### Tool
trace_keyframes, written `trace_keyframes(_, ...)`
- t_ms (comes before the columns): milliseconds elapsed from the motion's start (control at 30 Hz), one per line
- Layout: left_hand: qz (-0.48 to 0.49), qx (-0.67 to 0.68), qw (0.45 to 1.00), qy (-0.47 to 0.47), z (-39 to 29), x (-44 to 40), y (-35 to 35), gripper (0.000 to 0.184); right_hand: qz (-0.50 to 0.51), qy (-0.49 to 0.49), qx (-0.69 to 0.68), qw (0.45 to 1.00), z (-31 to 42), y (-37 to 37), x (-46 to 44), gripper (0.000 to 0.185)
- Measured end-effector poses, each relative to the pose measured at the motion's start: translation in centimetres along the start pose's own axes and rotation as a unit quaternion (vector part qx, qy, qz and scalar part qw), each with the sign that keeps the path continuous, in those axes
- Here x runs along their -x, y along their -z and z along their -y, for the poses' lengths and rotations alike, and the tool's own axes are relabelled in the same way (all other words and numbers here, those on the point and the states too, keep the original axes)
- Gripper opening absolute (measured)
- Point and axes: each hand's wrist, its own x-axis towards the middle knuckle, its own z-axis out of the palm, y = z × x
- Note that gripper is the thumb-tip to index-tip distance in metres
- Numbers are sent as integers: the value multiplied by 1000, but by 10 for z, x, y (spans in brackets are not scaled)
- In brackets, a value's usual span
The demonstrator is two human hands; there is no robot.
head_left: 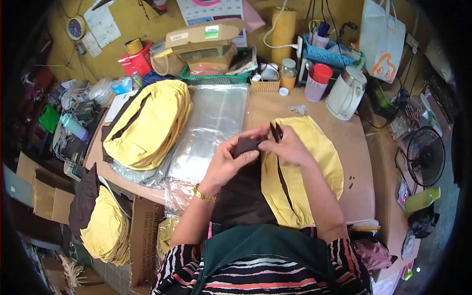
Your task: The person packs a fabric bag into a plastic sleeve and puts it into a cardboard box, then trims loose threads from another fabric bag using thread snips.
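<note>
My left hand (pixel 231 156) is closed on the edge of a dark brown cloth (pixel 246 196), thumb on top. Close beside it, my right hand (pixel 287 145) is closed around a small pair of black thread snips (pixel 276 132), whose two points stick up apart. The fingertips of that hand also come up to the brown cloth's edge; whether they pinch it I cannot tell. The brown cloth hangs down toward my apron and joins or overlaps a yellow fabric piece (pixel 314 167) with a dark slit, lying under my right forearm.
On the left lies a stack of yellow and brown pieces (pixel 152 123), beside clear plastic bags (pixel 211 118). More yellow pieces (pixel 105 226) hang lower left near a cardboard box (pixel 145 236). A white kettle (pixel 346 93), red-lidded cup (pixel 318 83) and baskets line the back; a fan (pixel 425 155) stands right.
</note>
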Motion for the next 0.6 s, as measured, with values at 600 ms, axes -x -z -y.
trace_keyframes(600,-65,-245,957,-140,-11,-7,28,27,-188,42,146,970,23,-33,20,19)
